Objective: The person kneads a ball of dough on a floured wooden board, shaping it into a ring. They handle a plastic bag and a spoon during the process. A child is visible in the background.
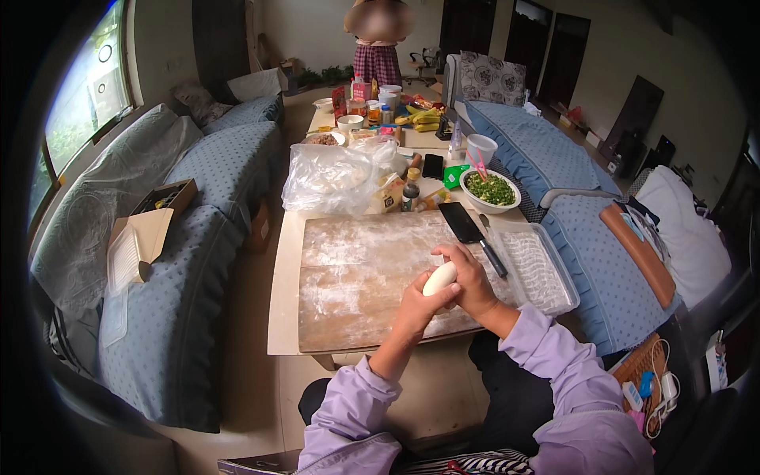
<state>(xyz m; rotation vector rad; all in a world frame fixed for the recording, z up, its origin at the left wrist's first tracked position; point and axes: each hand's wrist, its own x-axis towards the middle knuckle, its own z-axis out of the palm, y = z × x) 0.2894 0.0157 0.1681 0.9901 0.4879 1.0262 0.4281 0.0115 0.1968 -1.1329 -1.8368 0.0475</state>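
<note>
A smooth, pale lump of dough is held between both hands above the front right of a floured wooden board. My left hand grips it from the near left side, thumb along its lower edge. Around its right side curls my right hand, index finger bent over the far end. A black-bladed cleaver lies just beyond the right hand, its handle pointing toward me. Beside it is a thin knife. To the right rests a clear plastic tray with a floury, ridged bottom.
Behind the board are a plastic bag of pale dough, a sauce bottle, a phone and a bowl of chopped green filling. Bananas lie farther back. Sofas with blue covers flank the table. A person stands at the far end.
</note>
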